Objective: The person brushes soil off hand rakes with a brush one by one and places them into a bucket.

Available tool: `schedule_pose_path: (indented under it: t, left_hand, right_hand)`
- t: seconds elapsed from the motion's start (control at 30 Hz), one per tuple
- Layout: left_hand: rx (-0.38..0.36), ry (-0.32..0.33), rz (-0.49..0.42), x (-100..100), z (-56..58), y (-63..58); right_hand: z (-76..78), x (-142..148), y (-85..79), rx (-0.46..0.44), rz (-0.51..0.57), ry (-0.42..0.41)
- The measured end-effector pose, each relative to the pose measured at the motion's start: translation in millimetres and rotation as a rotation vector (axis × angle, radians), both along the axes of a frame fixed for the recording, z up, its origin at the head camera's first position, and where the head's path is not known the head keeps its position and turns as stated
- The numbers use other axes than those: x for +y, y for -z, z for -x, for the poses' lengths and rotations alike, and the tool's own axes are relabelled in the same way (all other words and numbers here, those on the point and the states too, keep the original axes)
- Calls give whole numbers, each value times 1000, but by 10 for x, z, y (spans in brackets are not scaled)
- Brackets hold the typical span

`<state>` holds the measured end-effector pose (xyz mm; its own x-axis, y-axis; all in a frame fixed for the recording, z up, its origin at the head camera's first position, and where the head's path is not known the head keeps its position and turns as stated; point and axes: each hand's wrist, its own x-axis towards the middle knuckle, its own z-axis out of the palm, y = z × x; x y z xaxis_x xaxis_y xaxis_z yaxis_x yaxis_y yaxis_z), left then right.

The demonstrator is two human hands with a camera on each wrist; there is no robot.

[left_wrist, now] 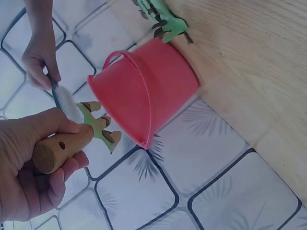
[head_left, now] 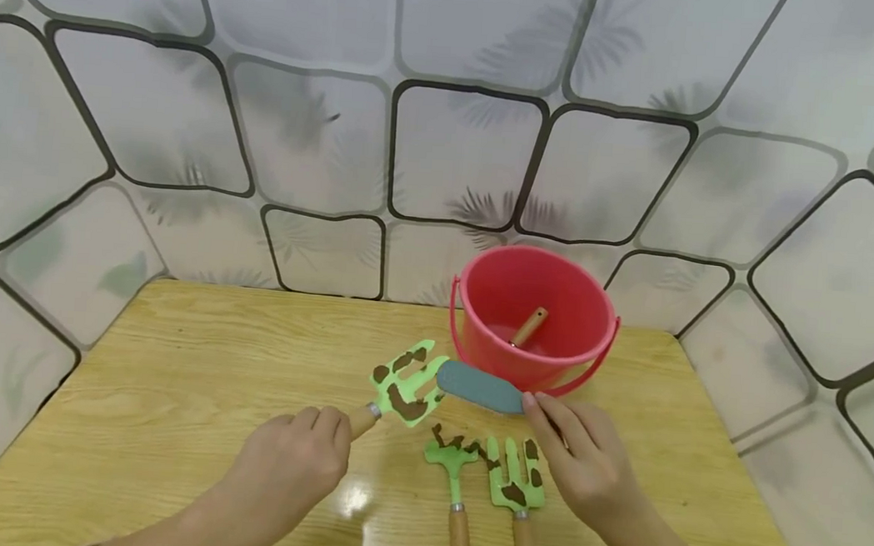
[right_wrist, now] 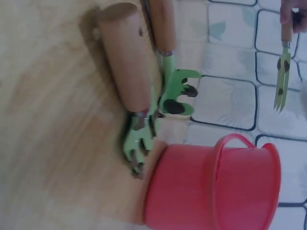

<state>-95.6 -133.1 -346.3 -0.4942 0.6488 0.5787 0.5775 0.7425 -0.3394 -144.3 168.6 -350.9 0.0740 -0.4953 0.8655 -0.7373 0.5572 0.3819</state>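
My left hand grips the wooden handle of a green garden fork with brown patches on its tines. In the left wrist view the handle lies across my palm. My right hand holds a scrubbing brush by one end, its blue-grey back facing up in the head view. White bristles show in the left wrist view. The far end of the brush overlaps the fork's tines. Below them, a green hand rake and a second green fork, both brown-marked, lie on the table.
A pink bucket stands at the back right of the wooden table, its handle down at the front. Inside it leans a wooden tool handle. A patterned wall covering rises behind and at both sides.
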Motion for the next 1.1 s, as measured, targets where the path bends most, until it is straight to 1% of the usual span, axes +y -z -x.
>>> schedule_pose_path:
  t: [0.07, 0.13, 0.3, 0.43, 0.5, 0.6, 0.73, 0.93, 1.0, 1.1]
  left_hand:
    - [30, 9, -4, 8, 4, -33]
    - [55, 6, -21, 19, 21, -35]
    - [75, -1, -81, 5, 61, 24]
    - [100, -12, -104, -11, 91, 66]
    - [102, -21, -110, -11, 99, 82]
    - [80, -33, -103, -5, 99, 94]
    - [60, -31, -104, 0, 111, 105]
    - [77, -28, -111, -11, 131, 119]
    - [82, -27, -112, -16, 133, 122]
    - [83, -22, -116, -33, 136, 129]
  right_hand:
    - [24, -48, -40, 9, -18, -8]
    - [45, -73, -75, 17, -34, -10]
    - [64, -85, -113, 26, -85, -6]
    - [57, -84, -72, 24, -110, 0]
    - [58, -80, -34, 24, -112, 0]
    - [53, -98, -5, 15, -119, -3]
    - [39, -136, -15, 1, -138, 8]
    - [59, -158, -23, -2, -118, 20]
    - [58, -162, -8, -2, -136, 34]
    - [50, -158, 34, -21, -191, 66]
